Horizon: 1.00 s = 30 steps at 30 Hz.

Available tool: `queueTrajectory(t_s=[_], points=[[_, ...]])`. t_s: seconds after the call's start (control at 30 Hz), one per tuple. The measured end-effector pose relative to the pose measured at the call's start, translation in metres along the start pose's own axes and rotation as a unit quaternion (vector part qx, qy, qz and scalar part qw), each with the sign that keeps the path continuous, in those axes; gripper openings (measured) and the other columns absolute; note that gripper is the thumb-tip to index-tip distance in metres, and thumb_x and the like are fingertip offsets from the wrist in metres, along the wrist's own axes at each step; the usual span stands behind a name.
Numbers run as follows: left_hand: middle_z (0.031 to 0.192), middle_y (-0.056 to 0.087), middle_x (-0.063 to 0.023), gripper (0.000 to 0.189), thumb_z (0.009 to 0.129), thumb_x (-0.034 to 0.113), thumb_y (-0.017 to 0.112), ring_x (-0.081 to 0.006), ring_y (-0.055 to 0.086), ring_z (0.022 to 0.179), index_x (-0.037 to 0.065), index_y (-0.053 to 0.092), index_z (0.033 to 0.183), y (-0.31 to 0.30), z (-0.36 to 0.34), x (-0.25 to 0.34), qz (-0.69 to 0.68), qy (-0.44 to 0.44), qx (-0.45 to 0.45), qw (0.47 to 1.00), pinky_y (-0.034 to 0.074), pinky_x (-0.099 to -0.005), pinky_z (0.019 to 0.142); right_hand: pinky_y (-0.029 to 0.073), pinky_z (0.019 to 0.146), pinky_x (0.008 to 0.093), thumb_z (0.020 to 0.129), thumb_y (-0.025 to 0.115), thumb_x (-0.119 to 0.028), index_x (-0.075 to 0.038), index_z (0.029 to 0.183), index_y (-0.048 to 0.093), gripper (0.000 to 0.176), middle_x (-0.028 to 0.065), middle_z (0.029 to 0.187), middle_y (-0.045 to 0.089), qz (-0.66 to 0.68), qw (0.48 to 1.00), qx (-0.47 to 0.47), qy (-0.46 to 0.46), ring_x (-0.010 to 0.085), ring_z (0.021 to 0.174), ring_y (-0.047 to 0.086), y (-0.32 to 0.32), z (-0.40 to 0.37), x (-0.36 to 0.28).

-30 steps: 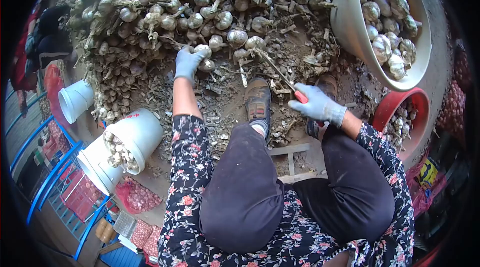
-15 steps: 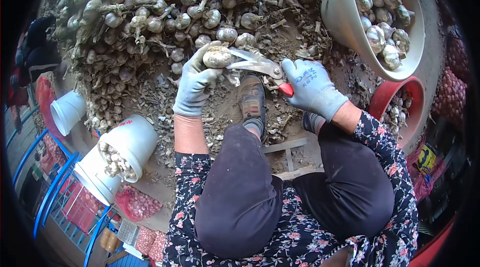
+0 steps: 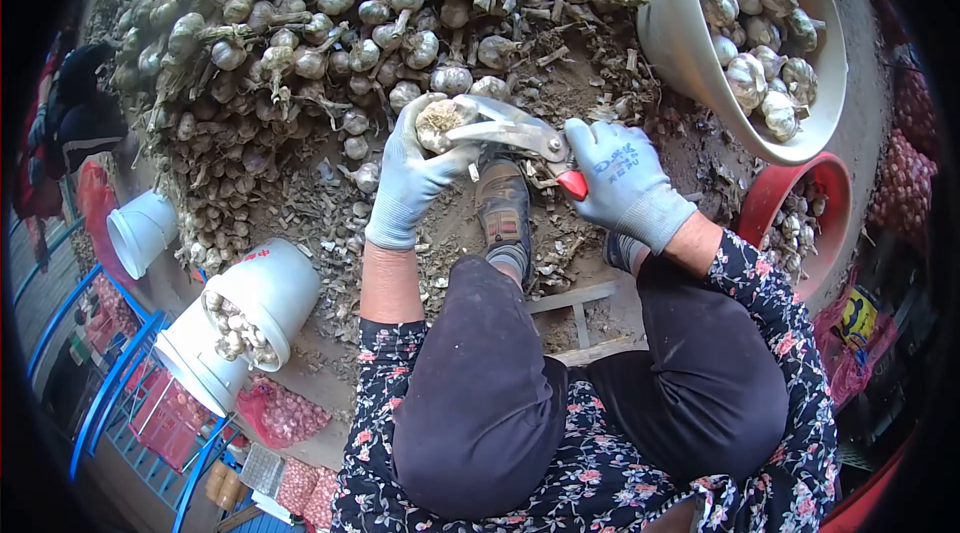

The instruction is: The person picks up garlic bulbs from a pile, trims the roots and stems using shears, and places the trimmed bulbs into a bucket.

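My left hand (image 3: 410, 173), in a grey glove, holds a garlic bulb (image 3: 437, 126) with its pale, rough root side showing. My gloved right hand (image 3: 625, 178) is closed round the red handle of metal shears (image 3: 520, 133). The parted blades point left, and their tips reach the bulb's right side. Behind both hands lies a large heap of garlic (image 3: 370, 23) with dry stalks. A shoe (image 3: 503, 208) shows below the blades.
A cream bucket of garlic (image 3: 670, 43) tilts at the upper right, above a red tub (image 3: 835, 193). White buckets (image 3: 290, 278) and a blue metal frame (image 3: 115, 373) are at the left. Scraps litter the ground. Another person's dark clothing shows at the far left.
My left hand has turned the bulb so its root side shows, and has moved slightly down. The shears and my right hand have barely moved.
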State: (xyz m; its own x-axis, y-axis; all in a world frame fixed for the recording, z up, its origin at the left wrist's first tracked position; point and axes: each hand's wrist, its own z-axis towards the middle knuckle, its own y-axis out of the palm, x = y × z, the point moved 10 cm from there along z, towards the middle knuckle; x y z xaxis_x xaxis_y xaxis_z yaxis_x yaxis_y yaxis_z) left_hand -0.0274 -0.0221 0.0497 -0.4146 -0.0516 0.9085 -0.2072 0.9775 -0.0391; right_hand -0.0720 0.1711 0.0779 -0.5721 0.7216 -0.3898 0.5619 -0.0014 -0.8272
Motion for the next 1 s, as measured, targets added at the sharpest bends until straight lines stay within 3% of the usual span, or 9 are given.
queueTrajectory(t_s=[0.07,0.23,0.33,0.43,0.47,0.63,0.73,0.9,1.0], points=[[0.106,0.063,-0.01,0.065,0.066,0.013,0.081,-0.0144,0.06,0.095,-0.002,0.048,0.12,0.0,0.0,0.0,0.101,0.032,0.018,0.994,0.05,-0.0279,0.084,0.044,0.078,0.044,0.076,0.067,-0.029,-0.005,0.11,0.045,0.047,0.0155,0.093,0.058,-0.039,0.999,-0.013,0.006,0.0324,0.091,0.059,-0.002,0.002,-0.007],[0.1,0.066,-0.0098,0.062,0.064,0.014,0.083,-0.0145,0.063,0.09,-0.001,0.051,0.116,0.009,-0.004,0.016,0.076,0.057,0.042,0.995,0.051,-0.0288,0.081,0.045,0.077,0.0434,0.074,0.067,-0.029,-0.004,0.107,0.046,0.046,0.0149,0.091,0.059,-0.035,0.999,0.032,-0.015,0.0322,0.089,0.059,-0.001,0.002,-0.007],[0.095,0.069,-0.0115,0.052,0.064,0.016,0.082,-0.0147,0.066,0.084,-0.001,0.058,0.107,0.011,-0.003,0.034,0.181,0.113,0.035,0.976,0.052,-0.0287,0.076,0.049,0.071,0.0433,0.082,0.064,-0.036,-0.002,0.105,0.048,0.044,0.016,0.089,0.064,0.014,0.997,-0.058,-0.045,0.0295,0.085,0.065,0.018,0.006,-0.008],[0.096,0.064,-0.0029,0.043,0.068,0.006,0.078,-0.0064,0.058,0.083,0.0,0.059,0.106,0.015,0.004,0.027,0.197,0.07,0.004,0.978,0.049,-0.0222,0.074,0.051,0.072,0.0418,0.081,0.064,-0.033,-0.002,0.104,0.048,0.042,0.0166,0.09,0.065,0.03,0.995,-0.09,-0.027,0.0315,0.086,0.066,0.033,0.009,0.0],[0.094,0.064,-0.0028,0.042,0.068,0.007,0.078,-0.0058,0.058,0.081,-0.001,0.06,0.105,0.016,0.007,0.019,0.147,0.025,-0.005,0.989,0.049,-0.0218,0.072,0.05,0.065,0.0422,0.075,0.066,-0.023,-0.003,0.096,0.045,0.036,0.0164,0.079,0.063,0.06,0.997,-0.034,-0.036,0.0349,0.077,0.064,0.036,0.009,0.003],[0.093,0.065,-0.0036,0.045,0.067,0.006,0.078,-0.0066,0.059,0.079,-0.002,0.059,0.108,0.015,0.007,0.001,0.135,-0.003,-0.044,0.99,0.05,-0.0219,0.071,0.05,0.067,0.0447,0.08,0.063,-0.024,-0.002,0.096,0.045,0.032,0.02,0.079,0.064,0.078,0.994,-0.068,-0.021,0.0369,0.079,0.065,0.044,0.005,0.01],[0.092,0.065,-0.0021,0.054,0.059,0.004,0.081,-0.0078,0.06,0.081,-0.003,0.059,0.109,0.015,-0.003,0.001,-0.064,-0.052,-0.09,0.993,0.051,-0.0239,0.075,0.05,0.073,0.047,0.084,0.059,-0.029,-0.001,0.101,0.047,0.034,0.0222,0.081,0.065,0.123,0.985,-0.093,0.077,0.0386,0.081,0.065,0.055,-0.012,0.044],[0.097,0.064,-0.0027,0.055,0.064,0.007,0.081,-0.0075,0.059,0.084,-0.002,0.056,0.112,0.01,0.004,-0.003,0.014,-0.043,-0.039,0.998,0.05,-0.0233,0.075,0.048,0.07,0.0486,0.082,0.061,-0.025,-0.003,0.097,0.046,0.03,0.0224,0.081,0.062,0.157,0.983,-0.06,0.077,0.0401,0.079,0.062,0.041,-0.024,0.039],[0.1,0.063,-0.0037,0.057,0.065,0.007,0.08,-0.009,0.059,0.087,-0.001,0.055,0.115,0.015,0.006,0.003,0.087,0.007,-0.022,0.996,0.05,-0.0244,0.079,0.046,0.077,0.043,0.078,0.063,-0.026,-0.005,0.101,0.047,0.035,0.0173,0.088,0.059,0.105,0.994,-0.023,-0.005,0.0347,0.087,0.06,0.026,-0.008,0.016]])
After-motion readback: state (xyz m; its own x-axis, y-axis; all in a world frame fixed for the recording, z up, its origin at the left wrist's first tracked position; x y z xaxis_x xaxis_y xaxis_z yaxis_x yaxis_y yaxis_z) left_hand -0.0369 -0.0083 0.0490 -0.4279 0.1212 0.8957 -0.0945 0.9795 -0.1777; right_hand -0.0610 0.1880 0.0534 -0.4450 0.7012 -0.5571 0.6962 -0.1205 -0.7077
